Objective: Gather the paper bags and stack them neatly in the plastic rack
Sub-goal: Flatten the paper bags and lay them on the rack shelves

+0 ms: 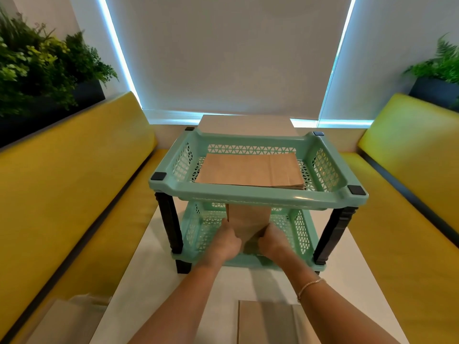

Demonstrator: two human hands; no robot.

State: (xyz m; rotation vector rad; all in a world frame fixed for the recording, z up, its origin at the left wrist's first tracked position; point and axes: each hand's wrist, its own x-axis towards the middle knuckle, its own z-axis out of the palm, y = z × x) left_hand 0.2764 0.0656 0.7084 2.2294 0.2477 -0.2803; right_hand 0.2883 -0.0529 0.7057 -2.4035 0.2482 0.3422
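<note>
Rack, two tiers, paper bags

Rack [258,194], green plastic with black legs, stands on the white table [159,281]. Upper tier holds a flat stack of bags [250,171]. Lower tier: one paper bag [247,223] partly inside, gripped by me at its near end, my left hand [227,240] and my right hand [272,240] curled round its two edges. Another bag [263,321] lies flat on the table near me.
</note>
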